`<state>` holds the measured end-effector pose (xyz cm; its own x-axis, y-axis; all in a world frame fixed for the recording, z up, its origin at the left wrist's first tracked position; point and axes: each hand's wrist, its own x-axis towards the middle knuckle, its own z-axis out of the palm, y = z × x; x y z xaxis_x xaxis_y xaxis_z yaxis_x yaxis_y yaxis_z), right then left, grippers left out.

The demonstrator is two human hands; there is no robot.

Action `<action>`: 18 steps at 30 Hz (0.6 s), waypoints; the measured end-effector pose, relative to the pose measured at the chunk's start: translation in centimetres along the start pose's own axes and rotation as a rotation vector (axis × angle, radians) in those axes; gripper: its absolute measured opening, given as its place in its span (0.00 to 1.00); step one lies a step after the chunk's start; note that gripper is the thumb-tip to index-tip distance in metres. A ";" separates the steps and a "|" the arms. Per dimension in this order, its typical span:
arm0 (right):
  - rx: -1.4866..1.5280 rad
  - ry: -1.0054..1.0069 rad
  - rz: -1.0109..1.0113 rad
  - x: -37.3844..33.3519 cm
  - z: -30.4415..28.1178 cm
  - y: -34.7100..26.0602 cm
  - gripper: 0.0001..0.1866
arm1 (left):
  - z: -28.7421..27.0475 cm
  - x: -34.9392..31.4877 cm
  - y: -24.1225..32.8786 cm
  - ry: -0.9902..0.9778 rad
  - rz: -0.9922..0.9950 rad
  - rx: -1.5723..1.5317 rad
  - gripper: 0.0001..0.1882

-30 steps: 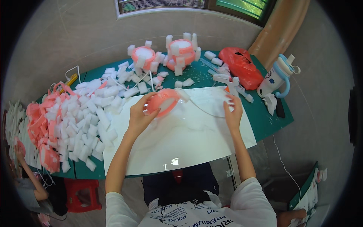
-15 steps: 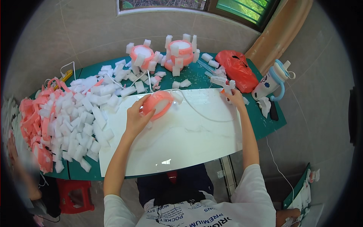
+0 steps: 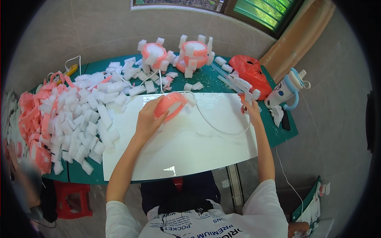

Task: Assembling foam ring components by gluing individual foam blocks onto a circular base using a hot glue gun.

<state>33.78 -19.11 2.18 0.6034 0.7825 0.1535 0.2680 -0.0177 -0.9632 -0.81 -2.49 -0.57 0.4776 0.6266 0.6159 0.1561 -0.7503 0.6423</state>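
Note:
My left hand (image 3: 151, 117) is closed around a pink foam ring (image 3: 171, 106) with a white middle, at the centre of the white board. A small white foam block (image 3: 190, 101) sticks out at the ring's right side. Over the board's far right part, my right hand (image 3: 251, 109) grips a white glue gun (image 3: 247, 90); a white cord loops from it across the board. Its nozzle points toward the far left, near some clear glue sticks (image 3: 223, 75). My fingers partly hide the gun's handle.
White foam blocks (image 3: 85, 119) and pink foam strips (image 3: 35, 111) are heaped left of the white board (image 3: 198, 146). Two pink foam pieces studded with blocks (image 3: 155, 53) stand at the back. A red plastic bag (image 3: 250, 75) and a tumbler (image 3: 283, 89) are at right. Other people work at both sides.
My right hand has raised and turned the glue gun, so more of its body shows. My left hand still holds the foam ring, tilted slightly differently. The whole view has shifted a little.

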 end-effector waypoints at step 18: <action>0.118 -0.374 0.004 -9.8 11.9 -6.0 0.12 | 0.5 -0.6 -0.1 0.110 -0.036 0.029 0.25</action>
<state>17.36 -19.26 3.80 0.2828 0.9559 0.0798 0.1648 0.0336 -0.9858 -0.70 -2.96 -1.23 0.3734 0.6714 0.6402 0.1973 -0.7318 0.6523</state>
